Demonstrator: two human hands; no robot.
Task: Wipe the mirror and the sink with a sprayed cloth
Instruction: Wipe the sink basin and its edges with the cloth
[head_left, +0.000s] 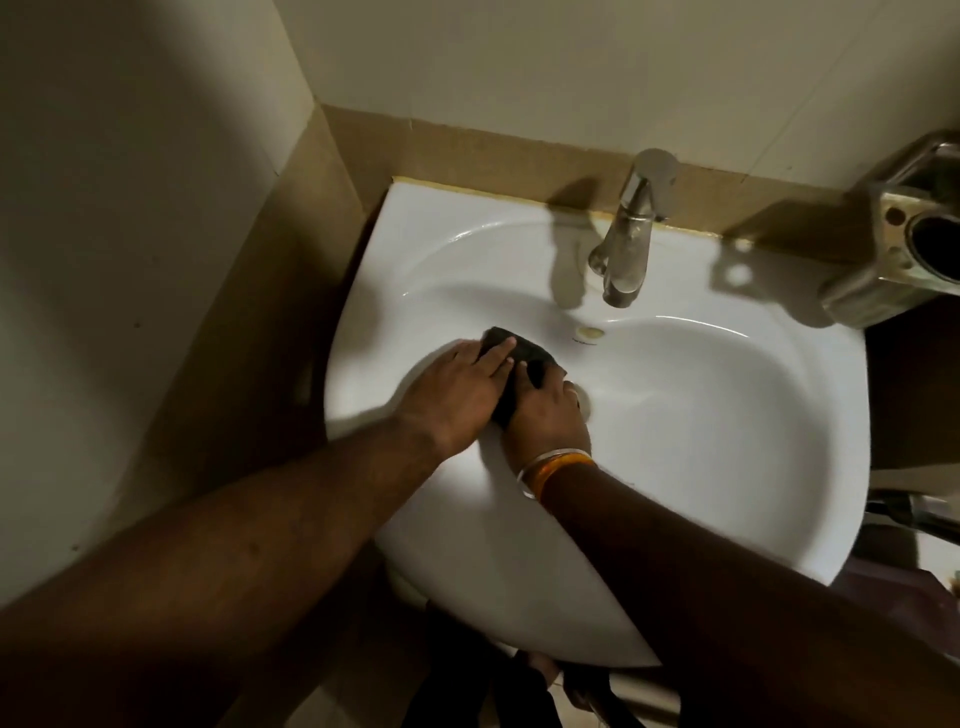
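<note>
Head view, looking down into a white ceramic sink (727, 441) set in a tiled corner. Both hands are inside the bowl, on its left slope, pressed onto one dark cloth (524, 358). Left hand (457, 395): palm down, fingers extended flat over the cloth's left part; grip is an open, flat press, nothing enclosed. Right hand (545, 415): lies just beside the left and touching it, fingers curled over the cloth's right edge; grip is partly closed on the cloth. The cloth is bunched, showing between and ahead of the two hands, in contact with the sink wall. The drain (584, 402) sits just right of the right hand, partly covered by it. Bangles (556, 467), one silver and one orange, circle the right wrist. A chrome tap (626, 244) stands at the back rim, spout over the bowl, no water visible. A metal holder (904, 244) is mounted at upper right. The mirror is out of frame.
</note>
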